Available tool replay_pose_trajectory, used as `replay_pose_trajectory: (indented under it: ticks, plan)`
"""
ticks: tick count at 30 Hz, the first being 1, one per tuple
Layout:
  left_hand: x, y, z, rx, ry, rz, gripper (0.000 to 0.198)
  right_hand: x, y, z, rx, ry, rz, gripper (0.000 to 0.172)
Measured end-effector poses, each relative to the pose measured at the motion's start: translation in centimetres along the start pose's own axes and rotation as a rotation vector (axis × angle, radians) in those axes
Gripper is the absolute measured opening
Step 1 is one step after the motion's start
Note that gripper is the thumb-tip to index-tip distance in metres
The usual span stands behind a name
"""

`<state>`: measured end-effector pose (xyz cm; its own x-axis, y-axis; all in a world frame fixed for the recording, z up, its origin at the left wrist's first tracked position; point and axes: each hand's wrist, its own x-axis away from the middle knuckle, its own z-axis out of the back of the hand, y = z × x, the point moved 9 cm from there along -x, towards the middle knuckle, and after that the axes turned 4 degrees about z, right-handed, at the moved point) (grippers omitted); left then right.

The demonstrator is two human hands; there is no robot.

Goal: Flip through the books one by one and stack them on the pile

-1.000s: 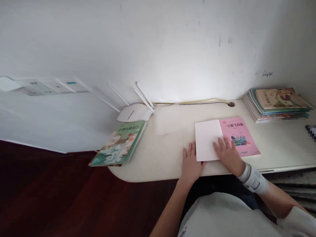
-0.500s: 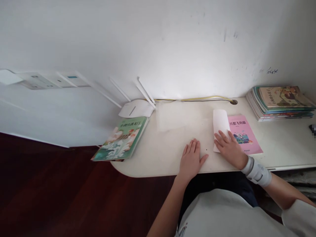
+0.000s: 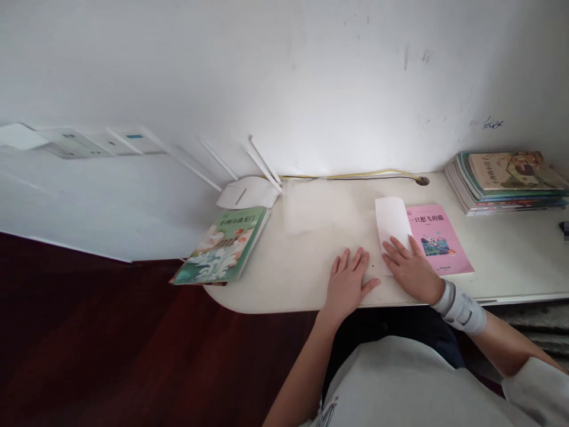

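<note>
A thin pink book (image 3: 438, 237) lies on the white desk (image 3: 306, 249) in front of me. Its white left-hand leaf (image 3: 391, 222) stands partly raised, turning over toward the pink page. My right hand (image 3: 411, 270) rests with fingers spread on the lower part of that leaf and the book's left edge. My left hand (image 3: 349, 281) lies flat and open on the bare desk just left of the book, holding nothing.
A green picture book (image 3: 224, 246) hangs over the desk's left corner. A white router (image 3: 246, 190) with antennas sits behind it. A stack of books (image 3: 507, 181) stands at the far right by the wall. A yellow cable (image 3: 355, 175) runs along the wall. Dark wood floor (image 3: 89, 344) lies to the left.
The white leaf, lying flat to the left a second ago, has lifted and swung toward the pink page. My left hand slid off it onto the bare desk.
</note>
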<state>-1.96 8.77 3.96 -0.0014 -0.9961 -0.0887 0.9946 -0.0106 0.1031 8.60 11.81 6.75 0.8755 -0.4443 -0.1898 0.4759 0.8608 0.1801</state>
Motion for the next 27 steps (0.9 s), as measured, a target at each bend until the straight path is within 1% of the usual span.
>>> replay_pose_trajectory:
  ticks: [8,13,15,17,19,22,25,27]
  plan:
    - [-0.3,0.0,0.1,0.028,0.050,0.097,0.054,0.0,0.5,0.1,0.005,0.018,-0.043,0.032]
    - [-0.2,0.4,0.1,-0.002,0.060,0.078,0.057,0.1,-0.5,-0.1,-0.036,0.046,-0.015,0.036]
    - [-0.2,0.6,0.1,-0.014,0.051,0.082,0.059,0.1,-0.9,0.1,-0.068,0.045,-0.001,0.037]
    - [-0.3,0.7,0.0,-0.019,0.042,0.101,0.061,-0.2,-0.8,0.6,-0.097,0.026,-0.005,0.038]
    - [-0.4,0.8,-0.1,-0.017,0.027,0.122,0.062,-1.2,0.0,1.1,-0.119,-0.007,-0.026,0.038]
    - [-0.5,0.8,-0.3,-0.002,0.011,0.141,0.062,-4.1,2.9,1.3,-0.130,-0.071,-0.098,0.043]
    - [-0.5,0.7,-0.4,0.010,0.017,0.147,0.061,-7.5,6.7,-0.1,-0.143,-0.184,-0.224,0.056]
    - [-0.4,0.6,-0.6,0.013,0.021,0.145,0.063,-9.0,8.3,-1.3,-0.181,-0.258,-0.253,0.065]
